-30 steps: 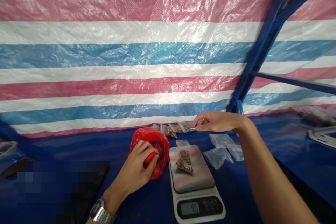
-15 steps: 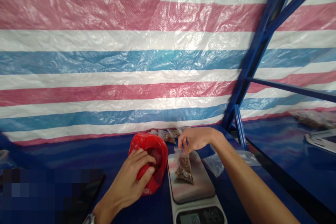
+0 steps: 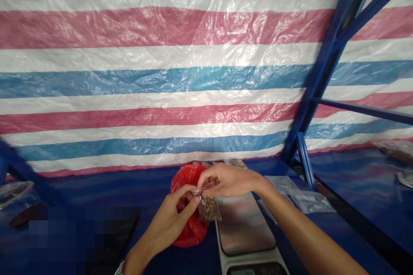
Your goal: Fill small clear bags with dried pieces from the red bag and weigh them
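A small clear zip bag (image 3: 210, 209) of brown bits hangs between my two hands, just left of the scale's metal plate. My left hand (image 3: 176, 210) pinches one side of its top edge between thumb and forefinger. On the other side of that edge, my right hand (image 3: 222, 180) grips it with thumb and fingers. Behind and below the bag stands a red plastic bag (image 3: 190, 236), its opening mostly covered by my hands. The digital scale (image 3: 245, 227) has nothing on its plate, and its display is partly cut off at the bottom.
Flat clear bags (image 3: 309, 201) lie right of the scale on the blue table (image 3: 129, 184). More small packets (image 3: 237, 163) sit at the back by the striped sheet (image 3: 161, 116). A blue metal frame (image 3: 318, 77) rises at the right. A clear tub (image 3: 16, 193) stands far left.
The small zip bag has been lifted off the scale and moved left. My left hand has come out of the red bag and now holds the zip bag's top with my right.
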Demonstrator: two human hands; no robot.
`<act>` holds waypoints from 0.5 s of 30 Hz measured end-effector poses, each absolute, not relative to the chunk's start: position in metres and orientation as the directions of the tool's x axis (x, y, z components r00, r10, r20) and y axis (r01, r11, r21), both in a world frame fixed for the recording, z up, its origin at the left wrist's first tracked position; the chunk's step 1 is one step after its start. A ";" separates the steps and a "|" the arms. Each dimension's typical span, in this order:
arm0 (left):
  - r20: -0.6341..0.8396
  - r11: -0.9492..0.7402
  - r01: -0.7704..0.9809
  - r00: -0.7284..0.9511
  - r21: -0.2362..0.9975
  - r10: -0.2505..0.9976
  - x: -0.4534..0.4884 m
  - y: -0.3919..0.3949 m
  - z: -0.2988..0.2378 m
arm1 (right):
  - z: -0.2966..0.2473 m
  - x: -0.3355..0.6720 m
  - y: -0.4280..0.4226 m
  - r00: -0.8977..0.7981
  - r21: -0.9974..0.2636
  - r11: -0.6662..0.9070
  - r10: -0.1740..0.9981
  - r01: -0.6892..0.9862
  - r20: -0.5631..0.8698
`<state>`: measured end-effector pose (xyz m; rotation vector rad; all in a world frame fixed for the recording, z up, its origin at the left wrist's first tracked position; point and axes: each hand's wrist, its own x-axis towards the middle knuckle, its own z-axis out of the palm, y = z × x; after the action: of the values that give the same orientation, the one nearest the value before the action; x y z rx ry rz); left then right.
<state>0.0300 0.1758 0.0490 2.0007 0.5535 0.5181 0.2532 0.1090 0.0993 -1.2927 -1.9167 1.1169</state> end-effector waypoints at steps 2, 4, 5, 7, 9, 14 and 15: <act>0.152 -0.388 0.112 0.795 0.915 0.588 0.033 0.180 0.043 | 0.095 0.245 0.113 -0.353 -0.885 0.208 0.934 0.417 0.053; 0.157 -0.318 0.059 0.776 0.946 0.611 0.034 0.186 0.038 | 0.094 0.240 0.114 -0.306 -0.887 0.235 0.945 0.396 0.114; 0.148 -0.270 0.035 0.763 0.962 0.629 0.034 0.189 0.036 | 0.093 0.238 0.114 -0.273 -0.885 0.249 0.951 0.394 0.145; 0.118 -0.172 0.000 0.730 0.985 0.673 0.033 0.195 0.034 | 0.093 0.238 0.114 -0.239 -0.886 0.260 0.955 0.383 0.177; 0.092 -0.107 -0.023 0.698 0.994 0.710 0.031 0.199 0.034 | 0.092 0.239 0.113 -0.252 -0.881 0.265 0.952 0.393 0.174; 0.130 -0.168 -0.020 0.727 0.986 0.675 0.027 0.202 0.037 | 0.091 0.244 0.114 -0.277 -0.784 0.286 0.949 0.550 0.152; 0.141 -0.218 0.011 0.730 0.976 0.669 0.026 0.202 0.037 | 0.091 0.246 0.114 -0.274 -0.769 0.277 0.952 0.576 0.137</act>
<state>0.0257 0.2021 0.0372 1.6994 0.5463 0.6626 0.2458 0.1139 0.0913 -1.3698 -1.9505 0.8079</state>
